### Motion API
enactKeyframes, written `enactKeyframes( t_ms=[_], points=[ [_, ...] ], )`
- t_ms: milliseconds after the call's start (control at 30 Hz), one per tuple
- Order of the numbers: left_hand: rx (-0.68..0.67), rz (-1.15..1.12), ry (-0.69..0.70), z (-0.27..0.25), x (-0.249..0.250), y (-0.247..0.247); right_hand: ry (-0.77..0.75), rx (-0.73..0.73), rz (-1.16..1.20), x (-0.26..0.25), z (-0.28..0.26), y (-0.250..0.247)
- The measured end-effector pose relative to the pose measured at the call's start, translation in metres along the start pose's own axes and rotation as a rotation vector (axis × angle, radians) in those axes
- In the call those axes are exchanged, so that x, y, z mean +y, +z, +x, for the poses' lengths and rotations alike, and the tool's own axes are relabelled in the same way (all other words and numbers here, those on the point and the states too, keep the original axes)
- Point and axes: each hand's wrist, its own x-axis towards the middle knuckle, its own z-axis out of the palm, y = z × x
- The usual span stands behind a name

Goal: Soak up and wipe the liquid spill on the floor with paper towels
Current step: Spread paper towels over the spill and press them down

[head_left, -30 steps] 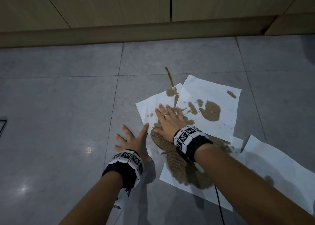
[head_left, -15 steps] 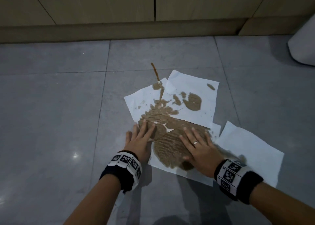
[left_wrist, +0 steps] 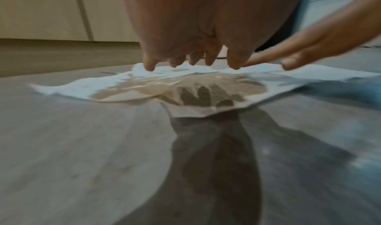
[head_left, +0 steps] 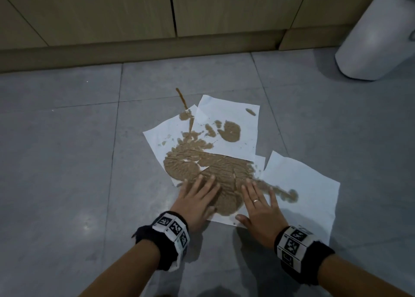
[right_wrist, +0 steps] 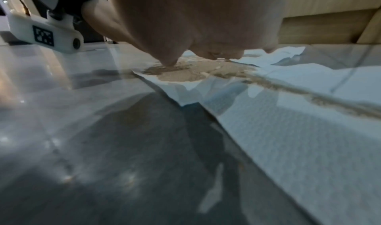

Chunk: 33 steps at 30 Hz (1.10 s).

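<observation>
Pressing both flat, spread hands, left hand [head_left: 197, 197] and right hand [head_left: 258, 209], gripping nothing, you blot the soaked paper towels [head_left: 226, 117] toward their dry edges.

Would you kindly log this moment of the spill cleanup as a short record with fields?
surface: grey tiled floor
spill: brown liquid, mostly soaked into the paper towels
uncovered liquid: thin streak beyond the far towel edge
left hand: flat, fingers straight, on the soaked patch
right hand: flat, pressing the towels
driest towel: right sheet
backdrop: wooden cabinets
</observation>
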Motion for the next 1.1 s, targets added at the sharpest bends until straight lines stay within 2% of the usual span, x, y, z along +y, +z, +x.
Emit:
enactKeyframes(
  t_ms=[100,167,233,300,333,467,533,600,700,733,800,833,900,933,967,1000,1100],
  points=[
    [-0.021,0.144,0.160,0.001,0.026,0.013,0.035,0.007,0.029,-0.004,-0.007,0.016],
    [-0.164,0.167,0.179,0.002,0.040,0.022,0.048,0.043,0.017,-0.005,-0.011,0.025],
    [-0.131,0.175,0.200,0.002,0.050,0.027,0.042,0.040,-0.008,-0.004,-0.014,0.031],
    [-0.174,0.121,0.247,0.006,0.056,0.029,0.028,0.038,-0.022,0.000,-0.016,0.031],
    [-0.236,0.135,0.250,0.007,0.058,0.028,0.027,0.041,-0.025,0.004,-0.016,0.030],
    [-0.188,0.154,0.262,0.003,0.060,0.027,0.060,0.022,-0.002,0.017,-0.021,0.020],
    [-0.266,0.165,0.224,0.006,0.058,0.036,0.087,0.037,0.006,0.021,-0.023,0.023],
    [-0.183,0.236,0.239,0.006,0.060,0.037,0.095,0.077,-0.005,0.024,-0.025,0.028],
    [-0.292,0.229,0.316,0.004,0.065,0.031,0.075,0.130,-0.055,0.027,-0.023,0.028],
    [-0.308,0.183,0.294,0.004,0.067,0.030,0.074,0.121,-0.064,0.027,-0.022,0.026],
    [-0.241,0.154,0.281,0.005,0.068,0.030,0.072,0.102,-0.045,0.027,-0.020,0.025],
    [-0.264,0.142,0.233,0.002,0.070,0.026,0.071,0.107,-0.037,0.026,-0.021,0.022],
    [-0.199,0.171,0.278,0.005,0.068,0.034,0.045,0.136,-0.051,0.023,-0.019,0.018],
    [-0.222,0.216,0.315,0.005,0.067,0.038,0.027,0.147,-0.048,0.024,-0.017,0.019],
    [-0.279,0.197,0.293,0.005,0.068,0.037,0.029,0.144,-0.021,0.024,-0.016,0.017],
    [-0.268,0.167,0.278,0.005,0.069,0.033,0.042,0.121,-0.002,0.024,-0.016,0.013],
    [-0.125,0.025,0.190,0.007,0.065,0.030,0.030,0.124,0.002,0.025,-0.016,0.019]
  ],
)
